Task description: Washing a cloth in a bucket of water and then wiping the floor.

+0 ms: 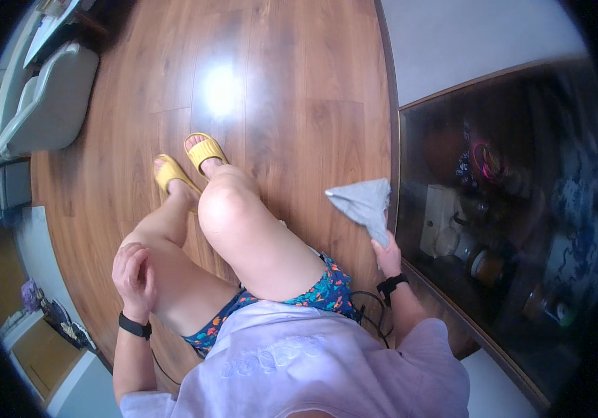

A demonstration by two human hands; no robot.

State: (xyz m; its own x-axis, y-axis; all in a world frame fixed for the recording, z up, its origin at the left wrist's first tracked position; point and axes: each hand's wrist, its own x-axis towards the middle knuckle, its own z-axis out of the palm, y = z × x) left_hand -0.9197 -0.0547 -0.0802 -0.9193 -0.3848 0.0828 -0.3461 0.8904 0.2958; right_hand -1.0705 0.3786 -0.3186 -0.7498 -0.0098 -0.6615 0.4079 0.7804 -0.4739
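My right hand is closed around the narrow gathered end of a grey cloth, beside the dark glass front on the right. The cloth spreads out beyond my fingers over the wood floor. My left hand rests by my left knee with its fingers loosely curled, and nothing shows in it. Both wrists carry a black band. Yellow slippers are on my feet.
A dark glass panel with objects or reflections behind it runs along the right. A pale armchair stands at the upper left. Black cable loops near my right hip. Shiny wood floor extends ahead.
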